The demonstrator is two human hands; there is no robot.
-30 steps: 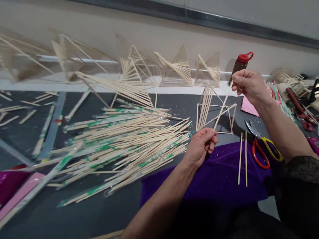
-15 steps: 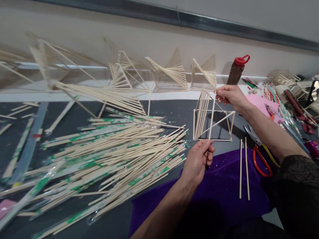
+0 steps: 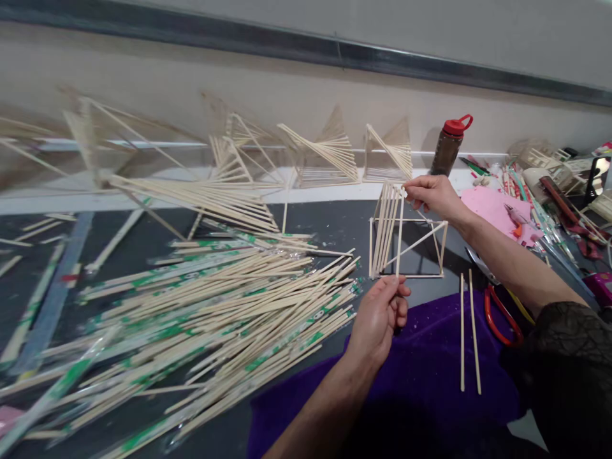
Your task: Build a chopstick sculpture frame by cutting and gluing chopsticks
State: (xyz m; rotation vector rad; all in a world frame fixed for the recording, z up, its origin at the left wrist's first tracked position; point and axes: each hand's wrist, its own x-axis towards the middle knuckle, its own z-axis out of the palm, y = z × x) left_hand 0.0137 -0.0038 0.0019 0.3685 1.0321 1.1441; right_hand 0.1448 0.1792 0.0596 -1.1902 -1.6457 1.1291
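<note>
Between my two hands a thin wooden stick (image 3: 400, 236) stands nearly upright in view. My left hand (image 3: 381, 312) pinches its lower end, and my right hand (image 3: 433, 194) pinches its upper end. Just behind it is a small stick frame (image 3: 421, 276) with a row of slanted sticks (image 3: 386, 229) on its left side. The held stick lies alongside that row, close to the frame's front bar; whether it touches is hard to see. Two loose sticks (image 3: 462, 331) rest on the purple cloth (image 3: 421, 363) to the right of my left hand.
A large pile of chopsticks (image 3: 248, 299), many in green-printed wrappers, covers the left. Finished stick structures (image 3: 320, 150) line the wall. A red-lidded bottle (image 3: 447, 146) stands behind my right hand. Red-handled scissors (image 3: 502, 315), pink paper (image 3: 497, 207) and clutter lie at right.
Both hands have shifted slightly left with the stick, bringing it nearer the slanted row. It now looks more upright. The camera view has tilted a little.
</note>
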